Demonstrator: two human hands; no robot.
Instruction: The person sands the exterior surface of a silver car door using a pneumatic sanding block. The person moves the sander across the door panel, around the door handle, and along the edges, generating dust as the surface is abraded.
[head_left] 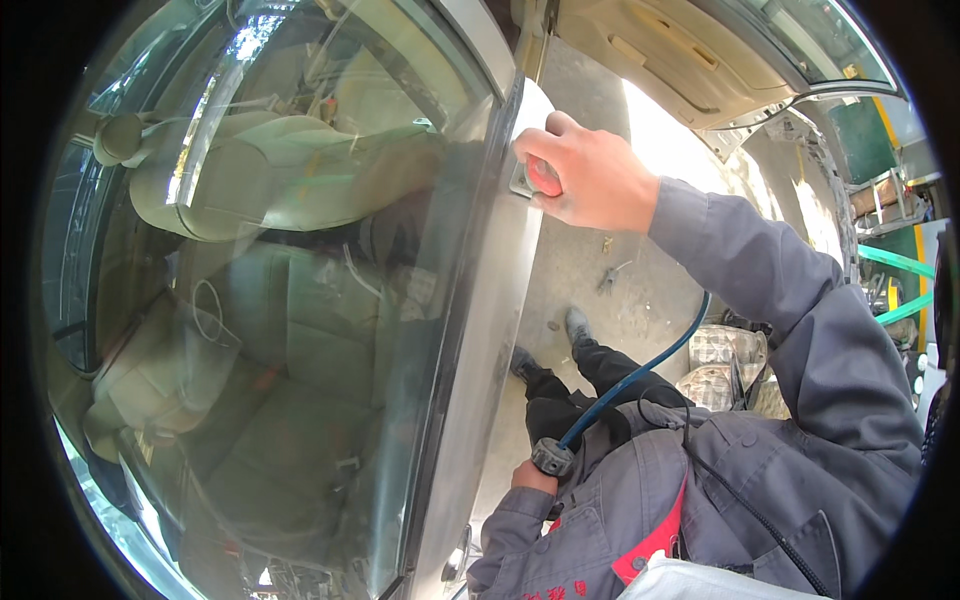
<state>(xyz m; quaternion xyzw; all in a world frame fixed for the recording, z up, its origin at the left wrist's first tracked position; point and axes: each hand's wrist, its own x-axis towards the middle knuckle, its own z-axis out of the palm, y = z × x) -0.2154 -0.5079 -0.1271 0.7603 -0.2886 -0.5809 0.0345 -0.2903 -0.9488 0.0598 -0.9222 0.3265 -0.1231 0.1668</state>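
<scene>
My right hand [590, 175] is closed around a small red piece [543, 178] with a grey edge under it. It presses this against the silver car body [500, 290] beside the window, and the exact kind of piece is hidden by my fingers. Lower down, close to my body, my left hand [533, 479] is wrapped round a dark grey hose-fed tool [552, 457]. A blue hose [630, 380] runs from that tool up behind my right sleeve. Most of the tool's body is out of sight.
On the left, the car window [300, 330] shows beige seats [280, 175] through reflections. An open beige-lined door [660, 60] juts out at the top. Car lamps [715, 365] lie on the concrete floor [600, 265]. A black cord [740, 530] hangs across my jacket.
</scene>
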